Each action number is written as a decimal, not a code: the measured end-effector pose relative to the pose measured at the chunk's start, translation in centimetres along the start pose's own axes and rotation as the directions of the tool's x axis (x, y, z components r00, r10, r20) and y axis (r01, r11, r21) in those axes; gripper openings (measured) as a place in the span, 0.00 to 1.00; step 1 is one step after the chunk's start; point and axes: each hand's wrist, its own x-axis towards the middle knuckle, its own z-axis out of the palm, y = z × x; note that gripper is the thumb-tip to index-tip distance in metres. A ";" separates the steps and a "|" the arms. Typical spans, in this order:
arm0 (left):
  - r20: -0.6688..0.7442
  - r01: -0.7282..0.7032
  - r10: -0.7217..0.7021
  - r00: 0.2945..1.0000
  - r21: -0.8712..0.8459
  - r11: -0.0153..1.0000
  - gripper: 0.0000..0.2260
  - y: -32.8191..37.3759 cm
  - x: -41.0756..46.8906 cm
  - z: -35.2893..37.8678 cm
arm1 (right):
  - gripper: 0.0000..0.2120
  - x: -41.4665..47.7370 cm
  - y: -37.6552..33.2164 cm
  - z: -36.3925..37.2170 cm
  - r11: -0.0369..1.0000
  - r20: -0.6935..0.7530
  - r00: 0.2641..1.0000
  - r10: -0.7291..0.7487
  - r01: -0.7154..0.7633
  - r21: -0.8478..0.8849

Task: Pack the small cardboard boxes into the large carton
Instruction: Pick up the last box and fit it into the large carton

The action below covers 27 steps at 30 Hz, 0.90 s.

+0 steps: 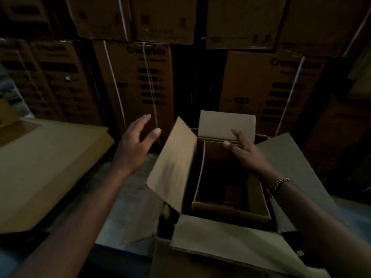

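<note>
The left hand (134, 141) hangs by the large carton (220, 235), grip loose and empty. The right hand (247, 152) spreads open over the small box (230, 214) inside.

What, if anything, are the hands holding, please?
Nothing is gripped: left hand hovers open; right hand reaches spread fingers toward the rear flap of the small box.

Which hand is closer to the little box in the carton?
Right. The right hand is over the little box's far edge; the left hand is outside the carton, beyond its raised flap.
</note>
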 end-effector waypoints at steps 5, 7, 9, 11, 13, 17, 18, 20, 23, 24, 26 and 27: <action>-0.151 0.109 -0.124 0.981 -0.103 0.989 0.26 -4.0 -0.4 -8.4 | 0.40 2.4 -6.9 5.1 0.992 0.106 0.992 -0.075 0.063 0.109; -0.191 0.132 -0.147 0.970 -0.091 0.987 0.22 -6.3 -0.7 -12.0 | 0.40 3.8 -9.7 8.1 0.989 0.134 0.985 -0.113 0.099 0.107; -0.230 0.149 -0.163 0.960 -0.075 0.986 0.22 -8.9 -1.1 -15.9 | 0.41 5.3 -12.2 11.5 0.986 0.154 0.975 -0.162 0.154 0.065; -0.254 0.184 -0.192 0.948 -0.056 0.981 0.22 -11.6 -1.5 -20.1 | 0.37 6.5 -15.1 15.3 0.979 0.164 0.965 -0.206 0.204 0.031; -0.282 0.211 -0.215 0.935 -0.045 0.976 0.23 -14.3 -1.7 -24.4 | 0.36 7.5 -18.1 19.2 0.970 0.201 0.949 -0.244 0.239 0.049; -0.349 0.255 -0.248 0.904 -0.027 0.967 0.22 -18.7 -2.8 -32.4 | 0.36 9.6 -24.5 27.9 0.963 0.303 0.914 -0.269 0.253 0.089; -0.371 0.272 -0.260 0.891 -0.021 0.962 0.22 -19.7 -3.1 -34.1 | 0.36 10.1 -26.0 30.2 0.962 0.321 0.907 -0.272 0.259 0.084; -0.408 0.306 -0.280 0.869 -0.002 0.952 0.21 -21.8 -3.6 -37.4 | 0.36 11.0 -28.7 34.4 0.954 0.354 0.887 -0.298 0.286 0.088; -0.457 0.337 -0.307 0.835 -0.016 0.941 0.26 -25.2 -4.3 -42.2 | 0.39 12.5 -32.1 40.5 0.944 0.427 0.843 -0.327 0.310 0.111; -0.470 0.349 -0.318 0.823 -0.023 0.937 0.28 -26.3 -4.4 -43.6 | 0.42 13.0 -33.1 42.4 0.944 0.448 0.832 -0.329 0.306 0.125; -0.491 0.367 -0.339 0.803 -0.041 0.929 0.32 -28.7 -4.4 -46.5 | 0.45 14.2 -34.9 46.4 0.946 0.469 0.822 -0.323 0.281 0.160; -0.499 0.374 -0.349 0.793 -0.052 0.926 0.33 -30.0 -4.3 -47.9 | 0.43 14.9 -35.5 48.5 0.946 0.474 0.819 -0.323 0.270 0.178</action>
